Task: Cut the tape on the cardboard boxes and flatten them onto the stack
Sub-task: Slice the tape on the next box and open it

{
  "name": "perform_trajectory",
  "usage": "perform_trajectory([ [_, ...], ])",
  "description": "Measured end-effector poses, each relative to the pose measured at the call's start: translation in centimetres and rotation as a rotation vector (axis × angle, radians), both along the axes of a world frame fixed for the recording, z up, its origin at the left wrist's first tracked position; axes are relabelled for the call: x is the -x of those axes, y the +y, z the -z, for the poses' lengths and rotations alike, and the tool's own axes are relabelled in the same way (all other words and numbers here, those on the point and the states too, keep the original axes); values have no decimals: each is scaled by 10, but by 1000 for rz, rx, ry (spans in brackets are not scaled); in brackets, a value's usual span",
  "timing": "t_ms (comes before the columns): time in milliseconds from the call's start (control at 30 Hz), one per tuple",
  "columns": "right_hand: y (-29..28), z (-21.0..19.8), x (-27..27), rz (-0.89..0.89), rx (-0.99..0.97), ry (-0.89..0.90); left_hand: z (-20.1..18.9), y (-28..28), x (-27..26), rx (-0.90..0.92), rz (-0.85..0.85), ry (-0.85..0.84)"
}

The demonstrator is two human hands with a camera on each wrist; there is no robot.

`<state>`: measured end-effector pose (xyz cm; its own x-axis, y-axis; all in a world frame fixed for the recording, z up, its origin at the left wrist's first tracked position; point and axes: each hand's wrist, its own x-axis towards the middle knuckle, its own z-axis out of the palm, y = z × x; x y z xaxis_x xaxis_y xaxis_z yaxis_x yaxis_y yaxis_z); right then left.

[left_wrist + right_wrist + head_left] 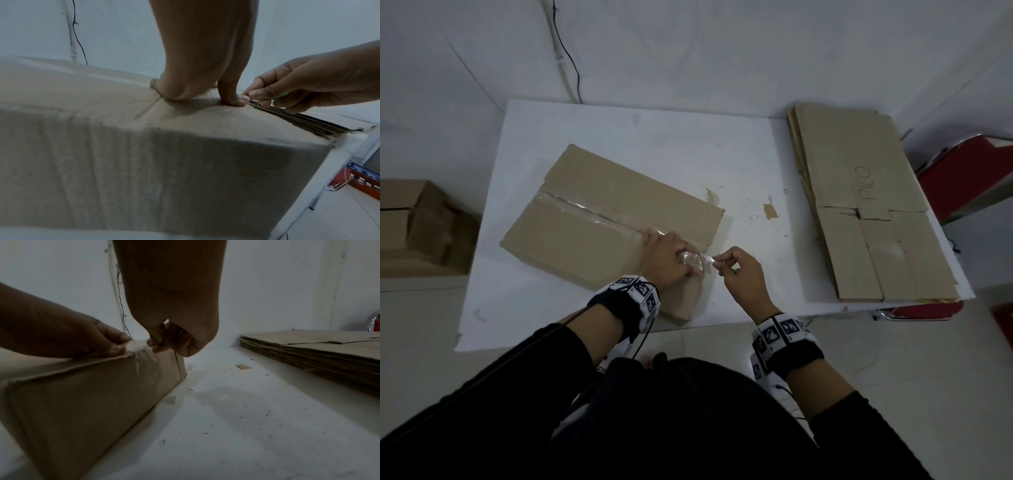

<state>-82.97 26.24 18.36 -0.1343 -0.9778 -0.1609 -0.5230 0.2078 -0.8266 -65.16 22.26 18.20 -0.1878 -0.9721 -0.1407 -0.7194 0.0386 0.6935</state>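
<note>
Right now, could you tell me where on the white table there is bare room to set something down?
Bare patches: the far strip of the table behind the taped box, and the lane between the box and the flattened stack, littered with scraps. Crowded: the box's near right corner, where both hands work.

Place: a plain back room used for packing or storage work; nothing homely about it
Walls: bare white (pixel 722 51); a thin black cable (pixel 566 51) runs down one corner
Work surface: white table (pixel 654 144), scuffed; paper scraps (pixel 770 210) stuck on it
Stock: flattened cardboard stack (pixel 859 205) on the table's right; more brown cartons (pixel 417 222) beside the table on the left
</note>
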Motion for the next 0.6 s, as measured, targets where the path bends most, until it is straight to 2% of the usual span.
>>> perform_trajectory([
  [233, 0, -1, -4, 14, -24, 28, 0, 3, -1, 3, 12, 34],
  [433, 8, -11, -4, -87, 73, 262, -1, 3, -1, 13, 31, 12],
  [600, -9, -12, -2, -144, -24, 144, -4, 6, -4, 47, 50, -3],
])
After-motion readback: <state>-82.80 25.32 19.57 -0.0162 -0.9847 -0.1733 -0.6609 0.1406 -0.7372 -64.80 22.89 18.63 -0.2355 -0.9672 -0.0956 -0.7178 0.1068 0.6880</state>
